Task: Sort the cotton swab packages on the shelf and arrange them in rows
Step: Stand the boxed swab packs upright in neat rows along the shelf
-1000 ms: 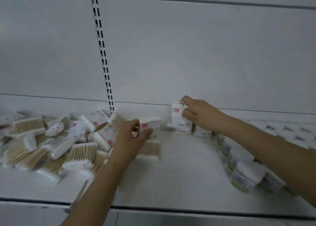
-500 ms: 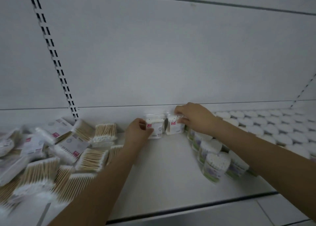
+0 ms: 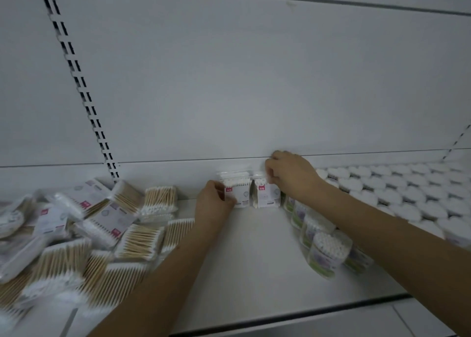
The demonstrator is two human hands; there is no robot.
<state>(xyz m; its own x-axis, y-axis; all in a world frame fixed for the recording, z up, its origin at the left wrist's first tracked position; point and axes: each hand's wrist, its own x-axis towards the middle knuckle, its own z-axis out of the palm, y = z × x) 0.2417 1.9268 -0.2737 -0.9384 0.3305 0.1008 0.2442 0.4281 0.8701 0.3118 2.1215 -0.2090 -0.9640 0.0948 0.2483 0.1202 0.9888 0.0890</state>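
Hands meet at the back of the white shelf (image 3: pixel 254 255), where two cotton swab packages stand upright side by side against the rear wall. The left hand (image 3: pixel 212 204) holds the left package (image 3: pixel 238 192) from its left side, thumb curled onto its front face. The right hand (image 3: pixel 290 175) pinches the top of the right package (image 3: pixel 263 194) with curled fingers, coming from the package's right. The two packages are just beside each other, nearly touching.

Each standing package carries a white label with a small red-pink tag at the upper left; the writing on it is too small to read. A loose heap of flat swab packages (image 3: pixel 84 234) with wooden sticks lies well to the left of the hands, several showing the same white label and red-pink tag. Round tubs of swabs (image 3: pixel 327 252) with green and purple labels lie tipped under the right forearm, their print blurred. Rows of white-lidded containers (image 3: pixel 397 186) fill the shelf further right.
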